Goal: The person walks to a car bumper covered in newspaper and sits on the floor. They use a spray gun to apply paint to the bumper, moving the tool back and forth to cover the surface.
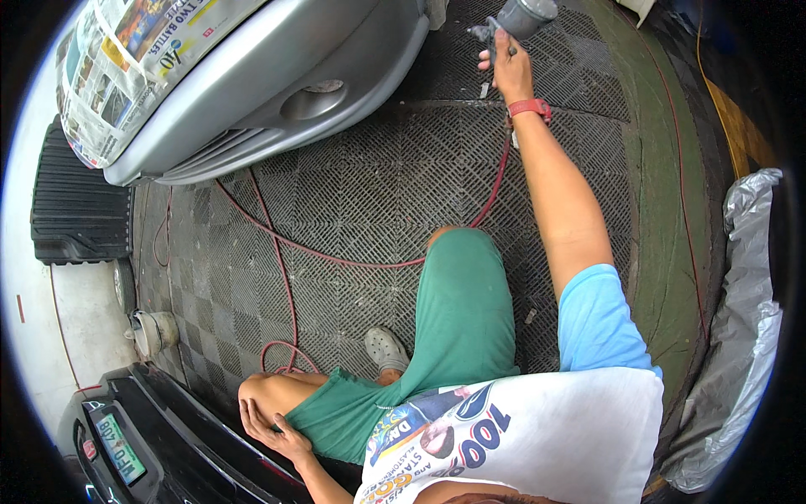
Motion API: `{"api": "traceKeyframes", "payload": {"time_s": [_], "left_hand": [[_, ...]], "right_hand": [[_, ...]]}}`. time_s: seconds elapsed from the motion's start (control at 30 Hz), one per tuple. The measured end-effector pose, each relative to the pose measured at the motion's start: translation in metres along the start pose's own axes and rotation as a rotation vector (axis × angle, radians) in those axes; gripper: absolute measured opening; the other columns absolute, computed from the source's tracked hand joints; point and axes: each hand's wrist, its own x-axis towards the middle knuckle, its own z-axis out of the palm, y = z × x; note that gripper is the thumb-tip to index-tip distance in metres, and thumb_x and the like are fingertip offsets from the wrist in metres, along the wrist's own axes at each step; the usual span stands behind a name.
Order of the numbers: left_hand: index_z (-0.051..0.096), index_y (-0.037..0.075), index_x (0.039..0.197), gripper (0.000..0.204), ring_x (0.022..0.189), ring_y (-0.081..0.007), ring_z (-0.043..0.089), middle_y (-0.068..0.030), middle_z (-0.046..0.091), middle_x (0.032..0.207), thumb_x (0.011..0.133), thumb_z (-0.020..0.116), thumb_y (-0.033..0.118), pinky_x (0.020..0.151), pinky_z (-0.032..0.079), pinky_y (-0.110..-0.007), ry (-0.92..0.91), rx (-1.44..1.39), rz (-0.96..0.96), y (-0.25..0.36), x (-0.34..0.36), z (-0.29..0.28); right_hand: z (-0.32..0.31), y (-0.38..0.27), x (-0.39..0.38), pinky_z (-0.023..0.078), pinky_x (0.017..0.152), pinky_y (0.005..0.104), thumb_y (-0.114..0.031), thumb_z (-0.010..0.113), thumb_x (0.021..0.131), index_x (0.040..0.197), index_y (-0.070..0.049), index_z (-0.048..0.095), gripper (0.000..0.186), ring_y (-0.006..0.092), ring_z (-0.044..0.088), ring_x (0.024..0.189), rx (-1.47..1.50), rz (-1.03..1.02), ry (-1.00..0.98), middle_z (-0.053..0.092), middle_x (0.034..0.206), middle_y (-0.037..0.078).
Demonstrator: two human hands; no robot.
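My right hand (512, 69) is wrapped round the grip of a spray gun (525, 17) with a grey cup, at the top of the view. A red hose (502, 172) runs down from below that hand, and a red band circles the wrist. To the left of the gun, apart from it, is a silver-grey car bumper (336, 63) with a round recess. My left hand (275, 433) lies on my bent left knee, its fingers stretched and slightly spread, holding nothing.
Newspaper (159, 50) covers the car above the bumper. The red hose loops across the grey grid floor (353, 210). A black car (151, 437) stands at lower left, near a bucket (155, 332) and a black ribbed panel (80, 197). Plastic sheeting (730, 361) lies at right.
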Motion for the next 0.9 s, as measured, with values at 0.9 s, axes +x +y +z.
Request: {"api": "traceKeyframes", "payload": {"time_s": [0.9], "left_hand": [[0.059, 0.004, 0.147, 0.061, 0.148, -0.0378, 0.043, -0.016, 0.051, 0.159, 0.1, 0.066, 0.042, 0.123, 0.03, -0.052, -0.093, -0.148, 0.225, 0.035, 0.055, 0.032]], "right_hand": [[-0.017, -0.103, -0.057, 0.044, 0.043, 0.024, -0.057, 0.045, 0.111, 0.126, -0.003, 0.07, 0.061, 0.0075, 0.057, 0.052, -0.004, 0.009, -0.258, 0.062, 0.07, 0.0]]}}
